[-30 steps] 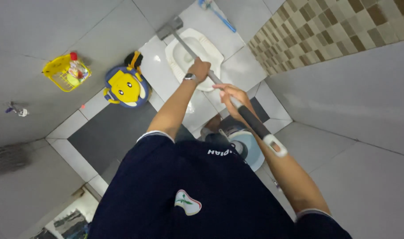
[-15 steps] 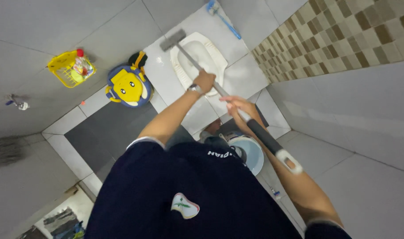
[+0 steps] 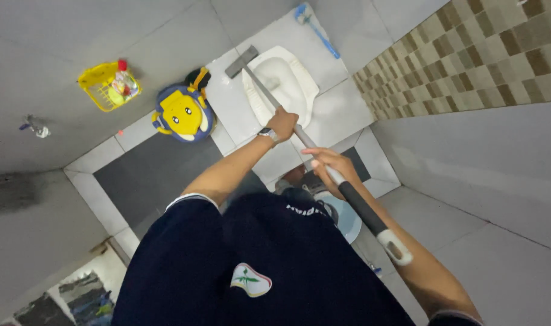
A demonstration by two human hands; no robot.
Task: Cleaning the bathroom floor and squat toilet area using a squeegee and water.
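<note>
Both hands (image 3: 284, 122) (image 3: 327, 164) wrapped around mop handle (image 3: 308, 143), mop head (image 3: 241, 61) partly cut by squat toilet (image 3: 299, 81)

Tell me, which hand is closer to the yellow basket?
Left. The left hand grips the mop handle nearer the yellow basket; the right hand grips it farther back.
</note>
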